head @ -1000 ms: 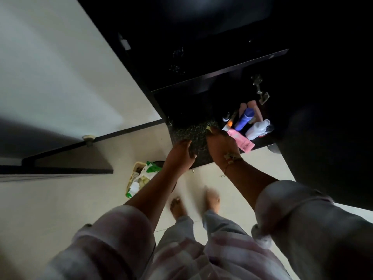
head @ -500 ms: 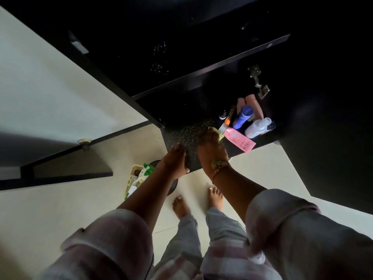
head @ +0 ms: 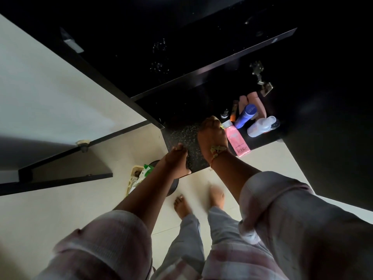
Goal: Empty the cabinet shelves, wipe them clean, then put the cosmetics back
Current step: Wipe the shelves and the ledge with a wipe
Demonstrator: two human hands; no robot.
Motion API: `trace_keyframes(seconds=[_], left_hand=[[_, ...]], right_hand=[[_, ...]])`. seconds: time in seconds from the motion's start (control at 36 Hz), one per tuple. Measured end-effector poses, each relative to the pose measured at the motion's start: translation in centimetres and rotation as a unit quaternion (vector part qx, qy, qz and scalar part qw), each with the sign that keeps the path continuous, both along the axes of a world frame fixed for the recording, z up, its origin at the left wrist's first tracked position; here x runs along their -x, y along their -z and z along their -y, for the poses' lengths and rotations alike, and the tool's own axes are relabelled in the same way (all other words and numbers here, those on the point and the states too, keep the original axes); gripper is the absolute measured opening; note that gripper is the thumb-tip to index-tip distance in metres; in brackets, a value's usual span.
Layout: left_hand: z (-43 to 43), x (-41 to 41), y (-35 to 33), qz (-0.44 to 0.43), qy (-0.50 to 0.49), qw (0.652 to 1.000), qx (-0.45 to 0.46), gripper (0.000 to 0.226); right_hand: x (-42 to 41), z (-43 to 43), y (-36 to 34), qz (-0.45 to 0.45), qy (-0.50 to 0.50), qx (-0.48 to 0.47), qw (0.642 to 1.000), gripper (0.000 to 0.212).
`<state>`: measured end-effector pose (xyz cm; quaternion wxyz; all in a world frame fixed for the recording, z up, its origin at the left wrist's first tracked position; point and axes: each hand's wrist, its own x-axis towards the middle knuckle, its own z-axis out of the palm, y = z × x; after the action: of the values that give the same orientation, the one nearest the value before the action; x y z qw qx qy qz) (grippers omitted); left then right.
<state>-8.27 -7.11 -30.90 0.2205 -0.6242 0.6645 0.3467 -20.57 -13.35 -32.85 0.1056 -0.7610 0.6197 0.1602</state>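
Shelf (head: 181, 134) | left hand (head: 177, 160) grips front edge | right hand (head: 212, 134) closed, contents unclear, beside pink tube (head: 237, 141)

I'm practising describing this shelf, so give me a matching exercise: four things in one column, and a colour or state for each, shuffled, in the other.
Things:
1. tube
2. spray can
3. bottle
4. left hand

Descriptions:
A. blue, leaning
B. gripping the shelf's front edge
C. pink, lying flat
D. pale, see-through, on its side

Pairs: 1-C, 2-A, 3-D, 4-B
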Motion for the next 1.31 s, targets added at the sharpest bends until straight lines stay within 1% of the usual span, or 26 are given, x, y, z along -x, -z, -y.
trace_keyframes(seconds=[0.14,0.22,0.44,0.53,0.61,0.69,0.78,0.83,0.89,0.97,1.03,1.11,1.17,1.22,1.25,1.31], left_hand=[[0.0,-0.2,0.3,0.002,0.008,1.0,0.002,0.093],[-0.1,-0.2,0.4,0.004,0.012,1.0,-0.002,0.096],[0.0,-0.2,0.4,0.012,0.011,1.0,-0.015,0.101],[-0.1,-0.1,0.4,0.012,0.01,1.0,-0.012,0.103],[-0.1,0.0,0.3,0.012,0.012,1.0,-0.01,0.103],[-0.1,-0.1,0.3,0.008,0.012,1.0,-0.01,0.102],[-0.1,-0.1,0.2,0.005,0.012,1.0,-0.005,0.1],[0.0,-0.2,0.0,0.004,0.013,1.0,-0.007,0.1],[0.0,-0.2,0.0,0.001,0.014,1.0,-0.008,0.1],[-0.1,-0.3,0.0,0.0,0.018,1.0,-0.007,0.099],[-0.1,-0.3,0.0,0.0,0.02,1.0,-0.006,0.098],[0.0,-0.1,0.0,0.005,0.023,1.0,-0.008,0.098],[0.0,-0.1,0.0,0.01,0.024,1.0,-0.008,0.099],[0.0,0.0,0.0,0.012,0.026,1.0,-0.007,0.099],[0.1,0.1,0.0,0.014,0.028,0.999,-0.008,0.099],[0.1,0.1,0.0,0.013,0.033,0.999,-0.012,0.097]], right_hand=[[0.0,-0.3,0.1,-0.011,0.008,0.017,1.0,0.038],[0.0,-0.7,0.0,-0.008,0.018,0.015,1.0,0.039],[0.0,-1.5,0.2,0.001,0.056,-0.003,0.998,0.032],[0.1,-2.0,0.2,0.011,0.068,-0.007,0.998,0.038],[0.4,-2.9,1.0,0.017,0.061,-0.002,0.998,0.04],[1.0,-3.8,1.4,0.019,0.077,-0.007,0.997,0.052],[1.9,-4.8,1.8,0.01,0.066,-0.011,0.998,0.054],[2.4,-5.3,2.2,0.035,0.081,-0.01,0.996,0.057],[3.0,-6.1,2.0,0.039,0.088,0.002,0.995,0.053],[4.1,-7.5,1.6,0.026,0.058,0.032,0.997,0.044],[4.7,-8.4,1.5,0.042,0.046,0.045,0.997,0.044],[5.2,-9.2,2.3,0.079,0.033,0.068,0.994,0.051],[5.4,-9.4,2.8,0.093,0.01,0.081,0.992,0.044],[5.5,-9.8,3.1,0.135,-0.032,0.089,0.986,0.029],[5.3,-10.0,3.0,0.162,-0.066,0.086,0.981,0.028],[4.7,-10.2,2.7,0.198,-0.124,0.08,0.969,0.038]])
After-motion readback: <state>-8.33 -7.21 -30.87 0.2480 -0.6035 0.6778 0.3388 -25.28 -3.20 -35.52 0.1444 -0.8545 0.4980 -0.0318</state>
